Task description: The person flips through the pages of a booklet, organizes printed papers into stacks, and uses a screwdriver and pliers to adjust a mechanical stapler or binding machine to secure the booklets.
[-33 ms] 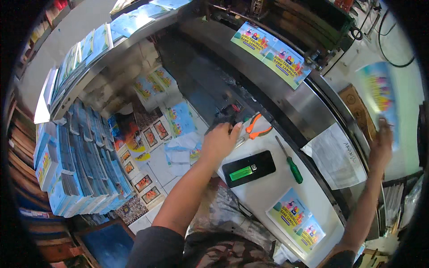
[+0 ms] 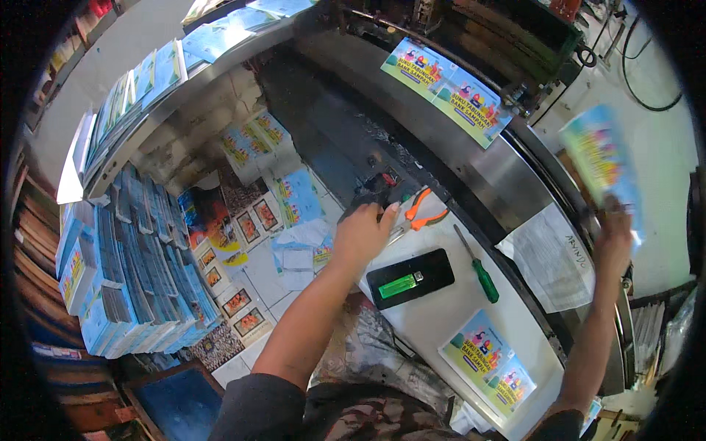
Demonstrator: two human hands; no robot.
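Note:
My right hand (image 2: 616,229) grips the lower end of a blue, green and yellow printed booklet (image 2: 599,151), which is blurred and hangs over the pale surface at the right. My left hand (image 2: 364,234) is closed by a dark part of the machine, beside the orange-handled pliers (image 2: 423,214); its fingertips and whatever they grip are hidden. Two joined printed covers (image 2: 448,90) lie on the machine's metal bed (image 2: 515,173). Nearer me on the white table (image 2: 412,320) are a black phone (image 2: 437,268) with a green lighter (image 2: 399,285) on it, and a green-handled screwdriver (image 2: 483,279).
Another printed booklet stack (image 2: 485,364) lies at the table's near end. A handwritten paper sheet (image 2: 551,257) rests on the machine's edge. Tall stacks of blue booklets (image 2: 140,272) stand on the left, below a metal shelf (image 2: 162,103) of more prints. Loose sheets (image 2: 298,195) lie on the tiled floor.
My right hand has moved left toward the machine, carrying the booklet with it. My left hand has stayed in nearly the same place.

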